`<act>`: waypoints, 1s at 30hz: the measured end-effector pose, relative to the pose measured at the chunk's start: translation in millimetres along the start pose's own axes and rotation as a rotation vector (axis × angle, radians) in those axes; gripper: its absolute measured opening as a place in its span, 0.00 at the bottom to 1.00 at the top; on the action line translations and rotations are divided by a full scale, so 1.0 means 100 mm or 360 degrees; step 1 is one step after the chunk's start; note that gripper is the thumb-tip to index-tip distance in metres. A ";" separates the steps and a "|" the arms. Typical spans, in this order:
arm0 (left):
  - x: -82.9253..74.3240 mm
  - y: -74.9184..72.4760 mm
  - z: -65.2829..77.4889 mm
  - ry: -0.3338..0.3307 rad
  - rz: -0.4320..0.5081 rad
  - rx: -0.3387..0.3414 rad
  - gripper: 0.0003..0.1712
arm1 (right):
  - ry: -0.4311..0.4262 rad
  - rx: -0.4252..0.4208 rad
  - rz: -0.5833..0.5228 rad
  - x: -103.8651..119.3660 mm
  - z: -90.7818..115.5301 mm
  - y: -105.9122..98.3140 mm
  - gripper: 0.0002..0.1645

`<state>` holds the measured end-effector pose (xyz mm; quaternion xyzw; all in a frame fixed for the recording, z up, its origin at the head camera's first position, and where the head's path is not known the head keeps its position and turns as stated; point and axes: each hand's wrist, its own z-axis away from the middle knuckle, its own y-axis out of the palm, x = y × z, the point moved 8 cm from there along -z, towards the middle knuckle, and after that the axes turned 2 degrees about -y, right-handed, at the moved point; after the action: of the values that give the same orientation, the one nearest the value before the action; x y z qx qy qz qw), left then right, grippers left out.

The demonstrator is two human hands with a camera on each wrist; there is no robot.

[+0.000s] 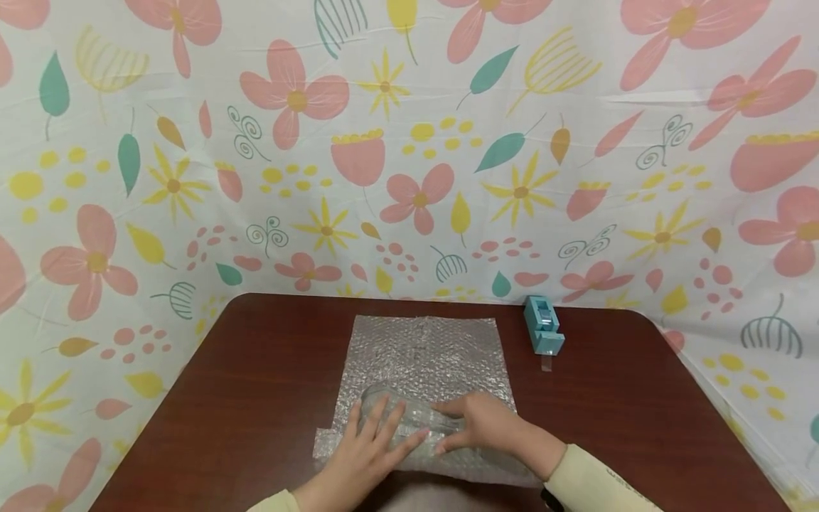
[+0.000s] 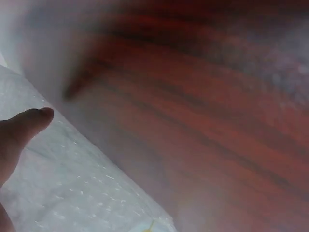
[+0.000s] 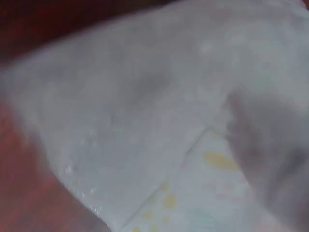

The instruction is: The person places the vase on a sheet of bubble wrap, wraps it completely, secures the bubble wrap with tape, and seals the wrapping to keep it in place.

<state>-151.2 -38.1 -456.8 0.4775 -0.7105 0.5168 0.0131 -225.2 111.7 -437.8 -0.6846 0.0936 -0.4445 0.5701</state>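
Note:
A sheet of bubble wrap (image 1: 425, 355) lies flat on the table, its near part bunched under both hands. On that near part, a clear rounded container (image 1: 379, 392), like a glass on its side, shows between the hands. My left hand (image 1: 367, 451) rests over its left end with straight, spread fingers. From the right, my right hand (image 1: 489, 427) holds it, fingers along the far side and thumb nearer me. The left wrist view catches a thumb (image 2: 29, 125) over the bubble wrap's edge. In the right wrist view the hand (image 3: 270, 150) is blurred.
A teal tape dispenser (image 1: 542, 323) stands at the back right, a strip of tape hanging from its front. The dark red-brown table (image 1: 269, 377) reaches a flower-patterned cloth (image 1: 416, 149) at the back and sides.

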 end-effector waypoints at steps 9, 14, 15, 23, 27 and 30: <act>0.12 0.00 -0.10 -0.0078 0.0022 -0.0088 0.62 | 0.0074 -0.0111 0.0256 0.16 0.22 -0.13 0.48; 0.16 0.02 -0.14 -0.0082 0.0083 -0.0006 0.61 | -0.0265 -0.0642 0.0962 0.53 0.59 -0.10 0.45; 0.17 0.03 -0.14 -0.0074 0.0092 0.0014 0.61 | -0.0349 -0.0740 0.1114 0.59 0.65 -0.02 0.45; 0.24 0.08 -0.18 -0.0060 0.0166 0.0146 0.60 | -0.0583 -0.0971 0.1641 0.60 0.66 0.35 0.57; 0.26 0.10 -0.17 -0.0053 0.0232 0.0150 0.60 | -0.0576 -0.0956 0.1663 0.52 0.46 0.31 0.68; 0.24 0.12 -0.17 -0.0029 0.0296 0.0139 0.60 | -0.0485 -0.0845 0.1635 0.44 0.30 0.27 0.61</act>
<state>-180.3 -40.9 -445.0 0.4142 -0.7286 0.5419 -0.0624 -167.6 96.1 -437.8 -0.7267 0.4378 0.0301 0.5285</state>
